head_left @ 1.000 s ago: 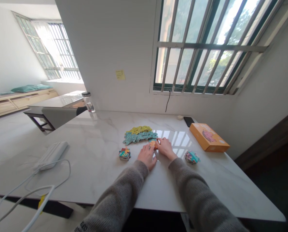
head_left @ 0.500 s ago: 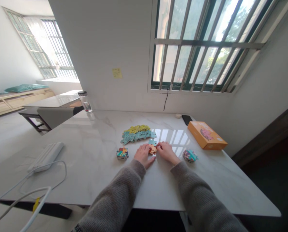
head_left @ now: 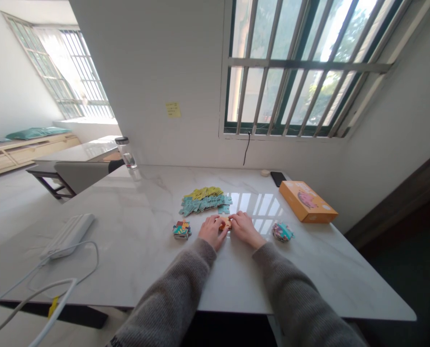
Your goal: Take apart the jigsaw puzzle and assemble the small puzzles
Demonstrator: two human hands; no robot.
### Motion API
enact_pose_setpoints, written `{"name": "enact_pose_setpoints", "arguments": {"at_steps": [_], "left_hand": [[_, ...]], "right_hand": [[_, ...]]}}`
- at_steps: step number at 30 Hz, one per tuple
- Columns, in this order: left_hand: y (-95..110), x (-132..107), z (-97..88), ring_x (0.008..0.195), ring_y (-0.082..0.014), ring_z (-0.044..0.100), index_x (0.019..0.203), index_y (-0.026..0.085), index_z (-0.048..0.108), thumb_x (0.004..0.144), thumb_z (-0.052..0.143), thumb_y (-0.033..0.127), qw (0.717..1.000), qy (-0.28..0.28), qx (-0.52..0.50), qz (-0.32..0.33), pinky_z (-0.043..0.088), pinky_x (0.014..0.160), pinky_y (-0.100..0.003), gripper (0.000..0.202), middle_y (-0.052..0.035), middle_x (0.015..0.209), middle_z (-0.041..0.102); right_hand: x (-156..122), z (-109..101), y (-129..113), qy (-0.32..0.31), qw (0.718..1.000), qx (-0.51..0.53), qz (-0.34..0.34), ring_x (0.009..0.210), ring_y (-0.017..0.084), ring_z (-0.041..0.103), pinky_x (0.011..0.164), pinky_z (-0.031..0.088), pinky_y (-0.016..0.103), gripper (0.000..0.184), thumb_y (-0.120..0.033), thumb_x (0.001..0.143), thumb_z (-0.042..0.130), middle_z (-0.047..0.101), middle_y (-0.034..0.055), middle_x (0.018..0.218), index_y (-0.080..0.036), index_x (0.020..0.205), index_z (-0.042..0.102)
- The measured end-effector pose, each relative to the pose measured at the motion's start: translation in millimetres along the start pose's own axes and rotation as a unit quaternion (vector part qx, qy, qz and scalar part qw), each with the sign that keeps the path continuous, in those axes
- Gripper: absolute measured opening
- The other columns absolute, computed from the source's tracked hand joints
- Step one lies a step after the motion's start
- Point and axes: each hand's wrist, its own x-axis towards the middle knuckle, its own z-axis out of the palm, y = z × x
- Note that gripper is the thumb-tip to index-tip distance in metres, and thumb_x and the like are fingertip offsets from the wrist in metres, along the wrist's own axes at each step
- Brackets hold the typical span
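My left hand (head_left: 211,230) and my right hand (head_left: 244,228) rest side by side on the white marble table (head_left: 138,241), fingers curled and pinched from both sides on a small orange puzzle piece (head_left: 225,222). Just beyond the fingers lies a teal and yellow patch of joined puzzle pieces (head_left: 205,200). A small stack of colourful pieces (head_left: 181,229) sits to the left of my left hand. Another small heap of pieces (head_left: 282,232) lies to the right of my right hand.
An orange puzzle box (head_left: 307,201) lies at the right, with a black phone (head_left: 278,178) behind it. A water bottle (head_left: 125,153) stands at the far left corner. A white power strip (head_left: 68,234) with cables (head_left: 37,284) lies near the left edge.
Both hands drew a little back from the teal patch toward me, bringing the orange piece with them and closing together on it. The camera view shifted slightly.
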Motion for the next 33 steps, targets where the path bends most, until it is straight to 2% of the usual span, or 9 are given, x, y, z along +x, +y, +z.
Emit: {"name": "enact_pose_setpoints", "arguments": {"at_steps": [5,8,11,14,17,20,23,27,33], "left_hand": [[-15,0,1.1,0.105,-0.0243,0.056,0.09,0.018,0.064,0.083,0.058,0.017,0.998,-0.009,-0.053,0.012,0.047,0.097,-0.04,0.01,-0.0094,0.108,0.058],[-20,-2,1.8,0.101,-0.0234,0.057,0.109,0.016,0.06,0.08,0.061,0.017,0.997,-0.006,-0.071,-0.002,0.048,0.094,-0.039,0.029,-0.0101,0.109,0.06],[-20,-6,1.6,0.104,-0.0247,0.057,0.131,0.016,0.05,0.081,0.061,0.018,0.998,-0.02,-0.063,-0.011,0.046,0.096,-0.041,0.052,-0.0106,0.114,0.062],[-19,-10,-0.3,0.106,-0.0266,0.056,0.136,0.019,0.047,0.084,0.059,0.022,0.998,-0.049,-0.028,-0.016,0.045,0.094,-0.041,0.054,-0.0096,0.114,0.064],[-18,-13,-2.1,0.107,-0.0284,0.054,0.131,0.021,0.053,0.086,0.057,0.025,0.998,-0.06,0.014,-0.005,0.045,0.092,-0.043,0.045,-0.0102,0.115,0.062],[-18,-13,-3.0,0.105,-0.0267,0.054,0.125,0.02,0.055,0.084,0.06,0.022,0.999,-0.037,0.005,0.006,0.046,0.092,-0.042,0.041,-0.0096,0.112,0.06],[-17,-15,-4.3,0.101,-0.0241,0.054,0.108,0.019,0.06,0.083,0.06,0.02,1.0,-0.014,-0.011,0.02,0.048,0.093,-0.04,0.025,-0.0081,0.106,0.057],[-11,-21,-6.6,0.099,-0.0232,0.054,0.095,0.02,0.061,0.086,0.058,0.021,0.999,-0.013,0.002,0.036,0.048,0.093,-0.039,0.01,-0.0075,0.103,0.054],[0,-28,-11.1,0.095,-0.0258,0.052,0.093,0.02,0.054,0.072,0.075,0.035,0.997,-0.035,0.031,0.054,0.049,0.089,-0.043,0.033,-0.0062,0.098,0.052]], "right_hand": [[-8,-1,-4,-0.007,0.999,0.045,-0.007,0.108,0.024,0.05,0.094,0.036,0.033,0.022,-0.026,0.091,0.05,0.061,0.0107,0.105,-0.016,0.097,0.069],[-11,-2,-6,-0.016,0.996,0.083,-0.009,0.101,0.021,0.056,0.089,0.041,0.031,0.017,-0.021,0.089,0.05,0.065,0.0091,0.099,-0.015,0.092,0.065],[-15,-4,-7,-0.029,0.99,0.141,-0.009,0.084,0.016,0.061,0.077,0.046,0.027,0.017,-0.022,0.089,0.047,0.066,0.0042,0.091,-0.017,0.1,0.059],[-21,-7,-8,-0.038,0.963,0.267,-0.006,0.076,0.015,0.061,0.07,0.048,0.026,0.023,-0.025,0.087,0.049,0.064,0.0009,0.085,-0.018,0.109,0.052],[-24,-9,-8,-0.023,0.95,0.312,-0.017,0.079,0.016,0.061,0.073,0.049,0.027,0.024,-0.022,0.086,0.048,0.065,0.0023,0.087,-0.018,0.108,0.054],[-25,-7,-7,0.029,0.979,0.198,-0.034,0.088,0.019,0.061,0.083,0.046,0.032,0.025,-0.017,0.085,0.046,0.067,0.0057,0.093,-0.017,0.106,0.06],[-25,-2,-6,0.044,0.991,0.122,-0.033,0.096,0.022,0.059,0.089,0.043,0.035,0.028,-0.019,0.088,0.045,0.07,0.0065,0.092,-0.018,0.109,0.063],[-26,2,-6,-0.01,0.979,0.202,-0.001,0.087,0.02,0.063,0.083,0.046,0.032,0.031,-0.023,0.088,0.047,0.07,0.0032,0.087,-0.019,0.115,0.061],[-32,-4,-13,-0.044,0.948,0.314,0.039,0.08,0.017,0.061,0.078,0.047,0.029,0.036,-0.025,0.084,0.048,0.065,-0.0002,0.082,-0.019,0.117,0.059]]}}
